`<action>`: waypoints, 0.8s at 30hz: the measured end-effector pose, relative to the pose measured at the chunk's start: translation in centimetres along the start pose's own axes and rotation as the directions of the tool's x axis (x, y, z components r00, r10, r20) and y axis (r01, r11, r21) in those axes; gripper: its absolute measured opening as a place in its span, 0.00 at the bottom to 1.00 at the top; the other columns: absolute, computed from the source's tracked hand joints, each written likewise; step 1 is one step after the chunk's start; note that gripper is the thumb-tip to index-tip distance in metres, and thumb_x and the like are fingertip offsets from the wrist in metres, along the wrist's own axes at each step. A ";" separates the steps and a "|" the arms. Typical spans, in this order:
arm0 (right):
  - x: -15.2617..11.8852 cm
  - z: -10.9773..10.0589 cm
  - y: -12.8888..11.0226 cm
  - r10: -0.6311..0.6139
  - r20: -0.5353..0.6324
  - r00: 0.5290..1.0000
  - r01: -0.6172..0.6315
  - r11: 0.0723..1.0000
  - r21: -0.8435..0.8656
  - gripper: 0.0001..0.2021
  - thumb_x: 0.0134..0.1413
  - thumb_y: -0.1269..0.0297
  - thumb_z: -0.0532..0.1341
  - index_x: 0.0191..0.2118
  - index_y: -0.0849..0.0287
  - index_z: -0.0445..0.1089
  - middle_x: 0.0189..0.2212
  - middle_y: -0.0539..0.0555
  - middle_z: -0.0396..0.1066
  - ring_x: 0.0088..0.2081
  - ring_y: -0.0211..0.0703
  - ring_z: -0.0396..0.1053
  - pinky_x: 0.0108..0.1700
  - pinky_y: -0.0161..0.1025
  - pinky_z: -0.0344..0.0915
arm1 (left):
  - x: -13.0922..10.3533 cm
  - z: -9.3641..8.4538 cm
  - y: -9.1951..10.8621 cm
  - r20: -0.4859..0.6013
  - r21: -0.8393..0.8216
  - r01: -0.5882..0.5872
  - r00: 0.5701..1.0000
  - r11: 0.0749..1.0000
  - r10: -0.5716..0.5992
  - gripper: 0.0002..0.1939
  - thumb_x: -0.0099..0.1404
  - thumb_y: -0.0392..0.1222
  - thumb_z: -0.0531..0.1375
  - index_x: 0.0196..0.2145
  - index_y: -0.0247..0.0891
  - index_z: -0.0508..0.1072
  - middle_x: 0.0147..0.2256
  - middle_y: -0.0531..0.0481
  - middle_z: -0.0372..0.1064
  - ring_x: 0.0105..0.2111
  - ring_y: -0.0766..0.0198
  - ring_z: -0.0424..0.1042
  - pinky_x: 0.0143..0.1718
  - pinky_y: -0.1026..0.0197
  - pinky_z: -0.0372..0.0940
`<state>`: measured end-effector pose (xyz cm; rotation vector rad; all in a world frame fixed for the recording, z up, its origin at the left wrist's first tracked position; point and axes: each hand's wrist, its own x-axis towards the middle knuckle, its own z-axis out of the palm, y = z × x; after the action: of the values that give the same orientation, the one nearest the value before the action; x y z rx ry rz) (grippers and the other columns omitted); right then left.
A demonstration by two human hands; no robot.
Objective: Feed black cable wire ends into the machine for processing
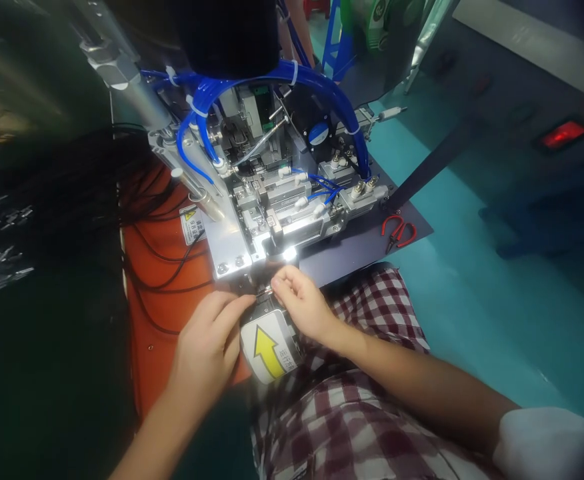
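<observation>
Both my hands meet at the near end of a metal machine (292, 213) fitted with blue air hoses. My left hand (211, 332) has its thumb and fingers closed together beside a small dark slot; whatever the tips hold is hidden. Just across from it, my right hand (299, 300) pinches at a tiny pale piece (268, 289), too small to name. Directly below the fingertips is a white rounded cover (261, 347) with a yellow arrow. A bright lamp (289, 254) shines right above my right hand.
Red-handled pliers (397, 235) lie on the dark plate at the right. Black cables (162, 287) cross the orange base on the left, near a warning label (192, 225). Thick blue hoses (317, 83) arch over the machine. A checkered cloth (352, 407) covers my lap.
</observation>
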<state>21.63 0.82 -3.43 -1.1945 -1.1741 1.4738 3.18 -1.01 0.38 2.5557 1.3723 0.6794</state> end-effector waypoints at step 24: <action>0.0 -0.3 -0.7 0.058 0.007 0.998 -0.058 0.998 -0.004 0.12 0.59 0.56 0.57 0.28 0.56 0.59 0.20 0.43 0.59 0.23 0.34 0.55 0.28 0.36 0.52 | -2.9 -2.6 -3.1 0.003 0.042 -0.012 1.000 0.999 0.012 0.11 0.69 0.34 0.53 0.44 0.41 0.73 0.38 0.46 0.74 0.38 0.60 0.74 0.42 0.59 0.69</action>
<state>22.00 0.98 -2.76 -1.2361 -1.1558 1.5203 -1.69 -1.77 0.66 2.5980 1.3866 0.6550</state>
